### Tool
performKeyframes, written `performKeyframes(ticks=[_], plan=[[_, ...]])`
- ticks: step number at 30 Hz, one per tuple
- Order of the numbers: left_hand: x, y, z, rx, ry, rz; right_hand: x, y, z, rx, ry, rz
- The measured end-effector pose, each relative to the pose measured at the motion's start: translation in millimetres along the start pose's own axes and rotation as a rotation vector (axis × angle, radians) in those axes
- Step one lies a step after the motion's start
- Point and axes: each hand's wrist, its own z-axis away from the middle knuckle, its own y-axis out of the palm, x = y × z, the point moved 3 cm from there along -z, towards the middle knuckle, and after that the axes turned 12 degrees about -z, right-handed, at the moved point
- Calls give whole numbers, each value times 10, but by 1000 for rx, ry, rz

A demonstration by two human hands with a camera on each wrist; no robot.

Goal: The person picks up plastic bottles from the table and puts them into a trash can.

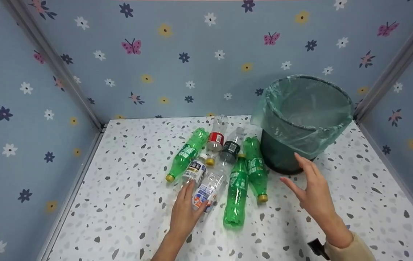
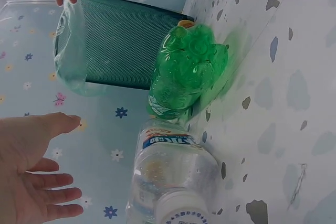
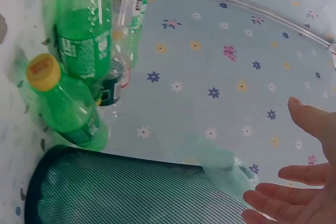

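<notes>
Several plastic bottles lie close together on the speckled tabletop. My left hand (image 1: 184, 214) hovers, fingers spread, above two clear bottles nearest it: one with a white cap and dark label (image 1: 196, 168), the other with a blue, white and orange label (image 1: 206, 192). In the left wrist view that hand (image 2: 37, 166) stands apart from a white-capped clear bottle (image 2: 173, 182). Two green bottles, one in front (image 1: 236, 195) and one beside the bin (image 1: 256, 166), lie to the right. Past them my right hand (image 1: 317, 192) is raised with thumb and fingers apart, holding nothing.
A dark mesh bin (image 1: 280, 156) with a pale green liner bag (image 1: 300, 134) stands at the back right. Farther left are a green bottle (image 1: 188, 152), a red-labelled bottle (image 1: 215, 139) and a dark-labelled bottle (image 1: 231, 148). Floral panels (image 1: 191, 58) surround the table (image 1: 119, 181).
</notes>
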Motion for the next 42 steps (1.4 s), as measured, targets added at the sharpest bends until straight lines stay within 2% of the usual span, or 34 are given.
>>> performKeyframes(ticks=[4, 10, 13, 21, 31, 36, 42], plan=[[-4, 24, 18, -29, 13, -4, 19, -138, -102, -91, -14, -3], [16, 100, 22, 0, -1, -31, -41, -366, -266, -225, -25, -14], [30, 144, 25, 13, -13, -30, -98, -471, -337, -273, -1, -7], [77, 258, 48, -4, 0, -13, -301, -691, -497, -384, 95, 1], [117, 374, 99, 70, -52, -35, -550, -876, -717, -461, 197, 65], [129, 409, 109, 60, -52, -48, -678, -938, -838, -478, 227, 85], [129, 445, 112, 55, -50, -57, -843, -986, -954, -461, 315, 124]])
